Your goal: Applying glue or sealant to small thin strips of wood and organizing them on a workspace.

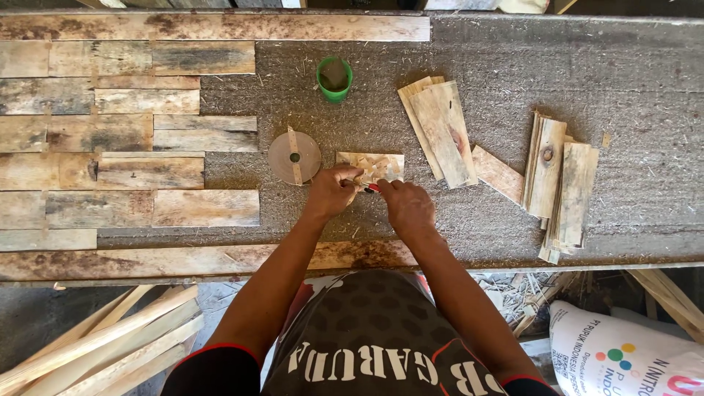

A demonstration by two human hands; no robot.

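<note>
My left hand (331, 192) and my right hand (405, 205) meet over a small pale wooden piece (380, 165) lying on the grey workbench (623, 66). Between their fingertips is a small red and dark tool (372, 188), pinched by both hands; its exact kind is too small to tell. Just left of my left hand lies a round brown disc (294, 158) with a thin wooden strip across it.
A green cup (334, 78) stands behind the disc. Stacks of short wooden slats (440, 128) (561, 183) lie to the right. Weathered planks (132, 132) are laid in rows on the left. Long pale sticks (103, 345) and a white sack (623, 356) sit below the bench.
</note>
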